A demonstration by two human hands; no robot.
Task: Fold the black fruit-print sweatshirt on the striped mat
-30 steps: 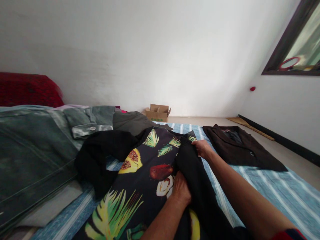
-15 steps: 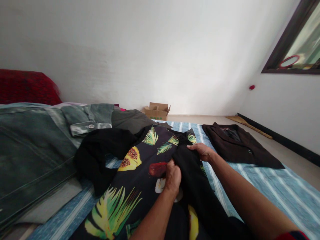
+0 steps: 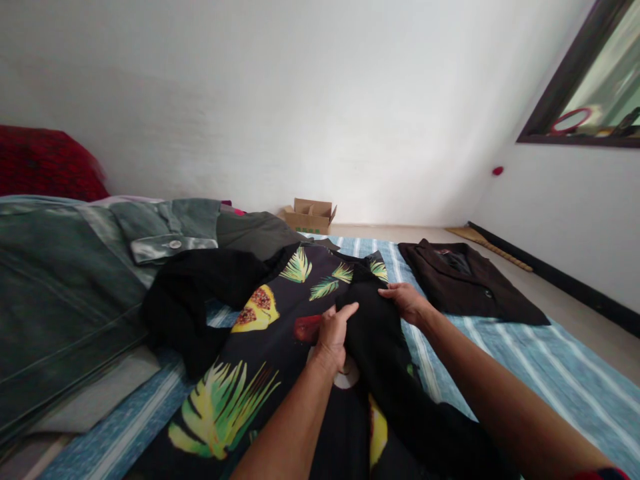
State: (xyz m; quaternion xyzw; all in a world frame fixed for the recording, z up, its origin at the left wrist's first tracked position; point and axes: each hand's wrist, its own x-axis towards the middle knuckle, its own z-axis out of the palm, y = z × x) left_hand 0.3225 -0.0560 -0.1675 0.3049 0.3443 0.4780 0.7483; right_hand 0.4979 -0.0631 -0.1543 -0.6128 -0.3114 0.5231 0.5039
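Note:
A black garment with a tropical leaf and fruit print (image 3: 270, 320) lies spread on a blue striped sheet (image 3: 505, 347). A plain black flap of it (image 3: 380, 347) is folded over its right side. My left hand (image 3: 334, 328) rests on the edge of that flap, fingers stretched forward and pressing the cloth. My right hand (image 3: 407, 300) lies flat on the flap's far right edge, fingers extended. Neither hand grips anything.
A pile of green and grey clothes (image 3: 75, 287) sits at the left with a black garment (image 3: 200, 293) beside it. A folded dark brown jacket (image 3: 465, 283) lies at the right. A small cardboard box (image 3: 309, 215) stands by the wall. A red pillow (image 3: 45, 163) is far left.
My left hand slid forward along the black flap and its fingers straightened out. My right hand flattened onto the flap's edge. The view shifted slightly forward.

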